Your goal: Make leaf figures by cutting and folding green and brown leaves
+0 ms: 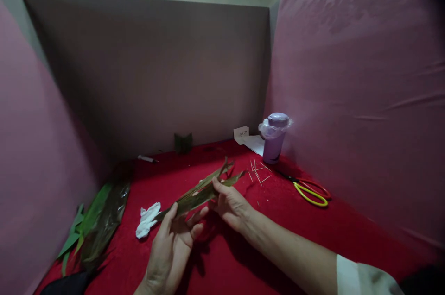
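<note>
Long, dull green-brown leaf strips [194,199] stretch between my two hands above the red cloth. My left hand [174,239] grips their lower left part, thumb on top and the other fingers loosely curled below. Farther along, my right hand [231,202] pinches the strips between thumb and fingers, close to their split, ragged far ends. Some of the fingers are hidden under the leaf. A crumpled white tissue [148,220] lies just beyond the left end of the strips.
Toothpicks [257,172] lie scattered near scissors [310,192] with red and yellow handles. Behind them stands a purple cup [273,144] beside white paper [255,143]. At left are green leaves [95,214] and a clear plastic bag [109,221]; a syringe [146,159] and folded leaf piece [183,142] sit behind.
</note>
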`<state>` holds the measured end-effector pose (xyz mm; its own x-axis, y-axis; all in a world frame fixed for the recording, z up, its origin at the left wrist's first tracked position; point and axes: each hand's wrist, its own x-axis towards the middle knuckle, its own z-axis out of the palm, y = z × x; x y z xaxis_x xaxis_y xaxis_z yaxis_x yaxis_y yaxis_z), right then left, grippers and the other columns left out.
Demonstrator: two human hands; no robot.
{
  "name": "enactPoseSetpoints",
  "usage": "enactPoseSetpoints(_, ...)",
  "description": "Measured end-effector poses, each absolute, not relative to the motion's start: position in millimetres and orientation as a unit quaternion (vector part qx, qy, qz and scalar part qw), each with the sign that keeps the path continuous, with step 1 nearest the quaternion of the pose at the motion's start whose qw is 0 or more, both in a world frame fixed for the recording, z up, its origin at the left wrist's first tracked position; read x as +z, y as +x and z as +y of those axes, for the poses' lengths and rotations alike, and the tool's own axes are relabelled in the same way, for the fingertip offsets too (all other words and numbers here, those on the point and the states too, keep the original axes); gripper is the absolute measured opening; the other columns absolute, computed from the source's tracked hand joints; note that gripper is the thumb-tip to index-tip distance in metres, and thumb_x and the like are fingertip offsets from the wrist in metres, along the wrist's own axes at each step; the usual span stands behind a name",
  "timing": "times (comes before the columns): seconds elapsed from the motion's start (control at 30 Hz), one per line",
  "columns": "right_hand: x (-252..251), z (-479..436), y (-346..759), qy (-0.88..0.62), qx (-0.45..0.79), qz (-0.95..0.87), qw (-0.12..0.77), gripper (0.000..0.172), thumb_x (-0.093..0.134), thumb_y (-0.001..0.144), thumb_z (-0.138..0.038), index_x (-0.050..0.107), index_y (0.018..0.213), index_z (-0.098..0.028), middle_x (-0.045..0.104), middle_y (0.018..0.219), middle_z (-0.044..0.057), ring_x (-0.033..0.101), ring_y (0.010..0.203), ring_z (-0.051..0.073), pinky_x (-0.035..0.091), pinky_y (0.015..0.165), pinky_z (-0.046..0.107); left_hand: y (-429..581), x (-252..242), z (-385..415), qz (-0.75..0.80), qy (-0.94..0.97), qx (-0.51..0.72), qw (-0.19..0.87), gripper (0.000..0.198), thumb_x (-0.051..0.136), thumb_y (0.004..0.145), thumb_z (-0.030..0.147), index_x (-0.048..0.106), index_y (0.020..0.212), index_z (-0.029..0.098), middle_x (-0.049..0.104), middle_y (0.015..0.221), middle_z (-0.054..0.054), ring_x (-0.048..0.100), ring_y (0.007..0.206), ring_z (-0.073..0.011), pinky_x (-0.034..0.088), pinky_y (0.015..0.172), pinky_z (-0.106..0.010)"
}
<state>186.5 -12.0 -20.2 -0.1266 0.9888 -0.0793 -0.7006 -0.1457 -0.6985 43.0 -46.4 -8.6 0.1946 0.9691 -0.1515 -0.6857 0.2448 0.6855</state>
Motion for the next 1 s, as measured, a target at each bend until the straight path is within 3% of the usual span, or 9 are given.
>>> enactPoseSetpoints(0.17, -11, -7, 200, -0.281, 0.681, -0.264, 0.622, 0.024, 0.073, 0.068, -0.030, 0.063, 0.087, -0.020, 0.070, 0.081, 0.000, 0.061, 0.075, 0.014, 0.043, 0.069, 0.025, 53, -7, -59, 0.363, 0.340, 0.481, 0.722, 0.035, 0.056, 0.080, 0.032, 0.060, 0.111, 0.018, 0.068, 0.106, -0.014, 0.069, 0.072, -0.0238, 0.052, 0.047, -0.028)
enactPoseSetpoints(0.3, 0, -4, 219, -0.293, 0.659, -0.310, 0.620, 0.030, 0.075, 0.064, -0.029, 0.062, 0.088, -0.017, 0.071, 0.074, 0.001, 0.062, 0.067, 0.015, 0.044, 0.067, 0.028, 40, -6, -75, 0.434, 0.491, 0.251, 0.712, 0.030, 0.068, 0.068, 0.030, 0.068, 0.093, 0.014, 0.073, 0.074, -0.014, 0.060, 0.041, -0.0155, 0.038, 0.032, -0.020)
enactPoseSetpoints(0.37, 5, -6, 226, -0.298, 0.659, -0.342, 0.600, 0.033, 0.077, 0.061, -0.027, 0.062, 0.087, -0.015, 0.070, 0.071, 0.002, 0.062, 0.063, 0.015, 0.045, 0.065, 0.029, 29, -1, -78, 0.412, 0.513, 0.209, 0.724, 0.022, 0.075, 0.057, 0.018, 0.071, 0.079, 0.014, 0.071, 0.063, -0.011, 0.060, 0.044, -0.0147, 0.039, 0.037, -0.019)
enactPoseSetpoints(0.47, 9, -14, 227, -0.298, 0.676, -0.388, 0.551, 0.034, 0.078, 0.057, -0.025, 0.063, 0.085, -0.012, 0.070, 0.067, 0.005, 0.063, 0.059, 0.017, 0.046, 0.062, 0.030, 24, 10, -72, 0.396, 0.486, 0.371, 0.685, 0.015, 0.072, 0.062, 0.029, 0.071, 0.070, 0.016, 0.064, 0.047, -0.004, 0.047, 0.032, -0.0099, 0.035, 0.033, -0.020)
enactPoseSetpoints(0.53, 10, -21, 221, -0.293, 0.686, -0.417, 0.520, 0.033, 0.078, 0.057, -0.024, 0.063, 0.085, -0.011, 0.070, 0.067, 0.005, 0.063, 0.059, 0.016, 0.047, 0.062, 0.030, 29, 12, -63, 0.440, 0.493, 0.481, 0.576, 0.014, 0.076, 0.058, 0.025, 0.071, 0.069, 0.018, 0.066, 0.056, -0.002, 0.055, 0.047, -0.0110, 0.042, 0.044, -0.018)
enactPoseSetpoints(0.6, 9, -27, 213, -0.289, 0.687, -0.444, 0.498, 0.032, 0.077, 0.058, -0.024, 0.064, 0.085, -0.012, 0.069, 0.067, 0.004, 0.063, 0.061, 0.016, 0.047, 0.062, 0.029, 36, 9, -56, 0.444, 0.517, 0.467, 0.563, 0.018, 0.076, 0.058, 0.027, 0.072, 0.074, 0.019, 0.071, 0.070, -0.004, 0.062, 0.063, -0.0151, 0.047, 0.056, -0.020)
enactPoseSetpoints(0.67, 8, -30, 208, -0.282, 0.686, -0.465, 0.484, 0.032, 0.076, 0.061, -0.026, 0.064, 0.087, -0.012, 0.068, 0.067, 0.003, 0.063, 0.061, 0.015, 0.047, 0.062, 0.028, 41, 4, -54, 0.438, 0.553, 0.417, 0.574, 0.016, 0.074, 0.063, 0.030, 0.072, 0.074, 0.018, 0.070, 0.069, -0.004, 0.061, 0.065, -0.0154, 0.047, 0.059, -0.021)
enactPoseSetpoints(0.83, 18, -36, 210, -0.228, 0.692, -0.482, 0.486, 0.038, 0.077, 0.063, -0.030, 0.063, 0.093, -0.011, 0.066, 0.072, 0.004, 0.062, 0.064, 0.014, 0.047, 0.064, 0.027, 41, 4, -61, 0.410, 0.569, 0.415, 0.579, 0.017, 0.068, 0.070, 0.032, 0.070, 0.067, 0.016, 0.064, 0.057, 0.000, 0.053, 0.053, -0.0093, 0.042, 0.051, -0.018)
enactPoseSetpoints(1.0, 19, -28, 215, -0.248, 0.688, -0.457, 0.506, 0.040, 0.075, 0.065, -0.040, 0.061, 0.091, -0.013, 0.065, 0.077, 0.004, 0.060, 0.065, 0.012, 0.045, 0.055, 0.020, 45, 2, -54, 0.391, 0.450, 0.473, 0.649, 0.020, 0.073, 0.064, 0.033, 0.066, 0.071, 0.016, 0.062, 0.055, 0.002, 0.051, 0.044, -0.0081, 0.041, 0.040, -0.017)
